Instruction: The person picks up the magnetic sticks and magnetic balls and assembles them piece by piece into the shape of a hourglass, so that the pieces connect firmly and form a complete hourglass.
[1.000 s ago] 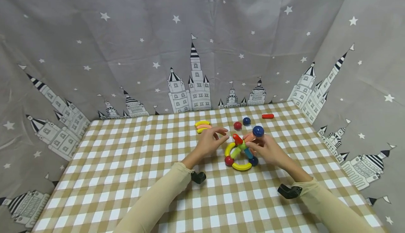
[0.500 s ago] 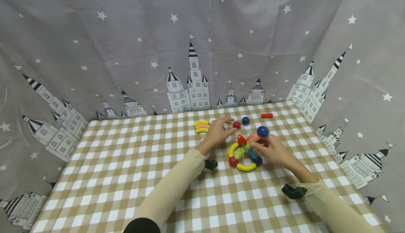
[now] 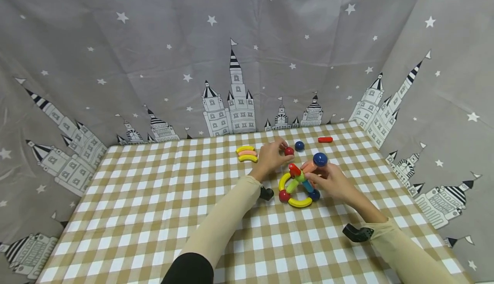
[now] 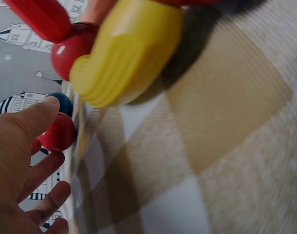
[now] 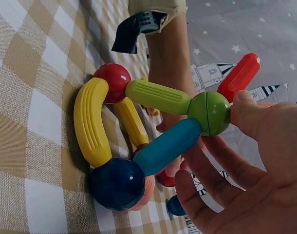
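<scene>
A ball-and-stick toy structure stands on the checked cloth, its yellow curved sticks (image 3: 300, 203) forming a ring with red and dark blue balls. Lime and blue sticks lean up to a green ball (image 5: 209, 113) at its top. From there rise a red stick (image 3: 294, 170) and an orange stick (image 3: 309, 167) capped by a dark blue ball (image 3: 320, 159). My right hand (image 3: 329, 182) pinches the orange stick beside the green ball. My left hand (image 3: 269, 159) reaches around a loose red ball (image 4: 59, 134), thumb and fingers spread on either side; contact is unclear.
Behind the red ball lies a loose dark blue ball (image 3: 299, 146). A red stick (image 3: 325, 140) rests near the table's back edge. Left of my left hand, yellow and orange curved sticks (image 3: 247, 153) lie together. A grey castle-print curtain (image 3: 170, 52) hangs behind the table.
My left hand has moved right and away from me to the loose red ball. The structure, held in my right hand, shifted slightly right, then stayed still.
</scene>
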`<state>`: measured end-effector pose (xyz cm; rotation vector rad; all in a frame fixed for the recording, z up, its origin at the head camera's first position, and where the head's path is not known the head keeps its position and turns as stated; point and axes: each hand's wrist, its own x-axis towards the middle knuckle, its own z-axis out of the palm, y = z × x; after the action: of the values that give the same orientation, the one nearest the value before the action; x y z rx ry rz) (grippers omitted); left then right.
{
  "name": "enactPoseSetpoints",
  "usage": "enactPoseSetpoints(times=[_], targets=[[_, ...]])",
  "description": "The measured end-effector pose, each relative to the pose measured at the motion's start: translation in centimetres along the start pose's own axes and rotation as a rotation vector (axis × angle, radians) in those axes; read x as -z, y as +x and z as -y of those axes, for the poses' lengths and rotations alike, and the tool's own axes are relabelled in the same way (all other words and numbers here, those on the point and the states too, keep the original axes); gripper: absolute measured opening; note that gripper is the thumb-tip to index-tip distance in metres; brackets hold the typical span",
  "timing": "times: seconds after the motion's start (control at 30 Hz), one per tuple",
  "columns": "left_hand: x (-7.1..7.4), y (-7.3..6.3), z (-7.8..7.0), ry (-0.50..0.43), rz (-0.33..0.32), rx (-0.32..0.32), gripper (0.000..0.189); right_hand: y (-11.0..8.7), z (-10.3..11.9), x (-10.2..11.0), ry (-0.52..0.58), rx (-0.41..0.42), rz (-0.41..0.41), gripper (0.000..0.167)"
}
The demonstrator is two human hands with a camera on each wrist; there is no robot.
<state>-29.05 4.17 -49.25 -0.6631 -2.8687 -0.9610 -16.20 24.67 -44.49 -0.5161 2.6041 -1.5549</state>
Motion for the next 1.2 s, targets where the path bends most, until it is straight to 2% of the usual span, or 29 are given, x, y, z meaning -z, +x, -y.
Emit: enactPoseSetpoints(times=[0.3,0.47,0.63,0.8,0.93,1.03,1.2], targets=[[-0.8,0.7,0.2,0.042,0.006,0.012,0.032,0.1,0.0,-0.1,-0.004,-0.021,0.007,0.018],[-0.8,0.8,0.1,0.027,0.011,0.008,0.031,0.0,0.1,-0.1,0.003,-0.020,0.000,0.015],[-0.2,0.3,0.1,-0.001,0.024,0.004,0.031,-0.1,-0.2,-0.1,-0.004,-0.020,-0.004,0.023],[1.1,-0.5,-0.1,-0.122,-0.004,-0.025,0.029,-0.1,-0.5,0.1,-0.010,0.004,-0.015,0.024],[2.2,-1.4,0.2,-0.225,-0.053,-0.098,0.026,-0.1,-0.5,0.1,-0.012,-0.005,-0.007,0.025],[3.2,-2.3,0.3,-0.298,-0.091,-0.151,0.026,0.0,-0.4,0.0,-0.011,-0.014,0.000,0.025],[5.3,-4.3,0.1,-0.387,-0.122,-0.182,0.027,0.1,-0.4,0.0,-0.002,-0.018,0.005,0.025]])
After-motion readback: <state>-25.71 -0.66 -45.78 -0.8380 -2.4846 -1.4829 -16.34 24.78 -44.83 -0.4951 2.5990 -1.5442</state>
